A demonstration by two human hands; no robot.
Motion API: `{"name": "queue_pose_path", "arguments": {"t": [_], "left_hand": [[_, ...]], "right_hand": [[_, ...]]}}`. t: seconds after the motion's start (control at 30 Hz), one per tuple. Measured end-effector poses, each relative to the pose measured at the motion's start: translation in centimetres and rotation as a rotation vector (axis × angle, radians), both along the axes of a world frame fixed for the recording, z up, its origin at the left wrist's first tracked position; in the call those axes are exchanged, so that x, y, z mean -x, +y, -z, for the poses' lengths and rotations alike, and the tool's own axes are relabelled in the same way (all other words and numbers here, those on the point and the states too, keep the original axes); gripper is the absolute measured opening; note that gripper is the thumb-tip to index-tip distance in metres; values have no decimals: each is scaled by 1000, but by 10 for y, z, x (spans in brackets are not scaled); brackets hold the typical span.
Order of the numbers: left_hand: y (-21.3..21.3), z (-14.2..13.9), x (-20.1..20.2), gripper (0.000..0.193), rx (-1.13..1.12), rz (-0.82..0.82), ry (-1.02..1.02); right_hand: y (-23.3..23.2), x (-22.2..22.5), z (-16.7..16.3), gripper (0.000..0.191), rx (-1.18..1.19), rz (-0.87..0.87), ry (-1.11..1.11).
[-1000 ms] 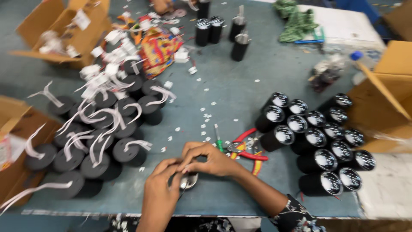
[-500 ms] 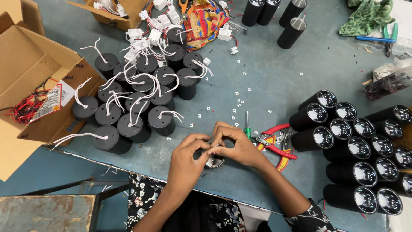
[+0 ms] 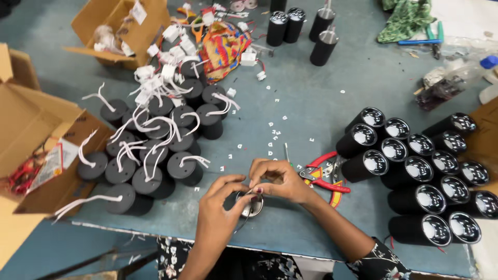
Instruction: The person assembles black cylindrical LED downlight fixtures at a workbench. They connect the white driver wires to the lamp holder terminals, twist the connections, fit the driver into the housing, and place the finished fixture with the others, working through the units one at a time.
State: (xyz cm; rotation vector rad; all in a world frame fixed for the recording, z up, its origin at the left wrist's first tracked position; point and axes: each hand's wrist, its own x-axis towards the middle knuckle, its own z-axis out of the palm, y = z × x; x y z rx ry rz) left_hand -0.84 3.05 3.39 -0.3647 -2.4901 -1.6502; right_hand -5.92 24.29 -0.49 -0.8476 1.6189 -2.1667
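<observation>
Fingertips (image 3: 258, 182) of both hands meet over a small round silvery metal fitting (image 3: 251, 204) that sits near the front edge of the grey-blue worktable (image 3: 311, 103). In the head view, the left hand (image 3: 220, 199) curls around the fitting from the left, its thumb and forefinger pinched close together at the top of the part. The right hand (image 3: 277, 179) comes in from the right with its fingers bent and nearly closed, pinching something thin at the same spot; what exactly sits between the fingertips is too small to tell. A thin dark wire (image 3: 239, 224) trails from the fitting toward the table edge.

Just right of the right hand lie red-handled pliers (image 3: 324, 176) on a yellow-and-red patch, with a slim green-handled screwdriver (image 3: 286, 153) beside them. Further right, a tight cluster of black cylindrical lamp housings with glossy lenses (image 3: 415, 171) lies on its side, lenses facing up toward the camera. To the left stands a group of black cylindrical housings with white wires sticking out (image 3: 150, 150). Small white scraps (image 3: 272, 136) are scattered over the table between the two groups. An open brown cardboard box (image 3: 31, 140) sits at the far left, another cardboard box (image 3: 122, 26) at the top left. Four black cylinders (image 3: 301, 26) stand upright at the top centre, near a colourful patterned cloth (image 3: 223, 44).
</observation>
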Motion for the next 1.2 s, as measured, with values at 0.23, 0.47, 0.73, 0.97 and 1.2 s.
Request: {"name": "queue_pose_path", "arguments": {"t": [0.23, 0.47, 0.73, 0.97, 1.2], "left_hand": [[17, -1, -4, 14, -14, -65, 8], [17, 3, -8, 9, -54, 32, 14], [20, 3, -13, 9, -30, 20, 22], [11, 10, -9, 11, -69, 27, 53], [2, 12, -5, 15, -76, 34, 2]], "right_hand": [[8, -4, -8, 16, -64, -10, 5], [9, -8, -16, 16, -125, 1, 47], [8, -11, -19, 17, -175, 50, 144], [-2, -12, -10, 16, -190, 63, 172], [-7, -12, -2, 17, -125, 81, 55]]}}
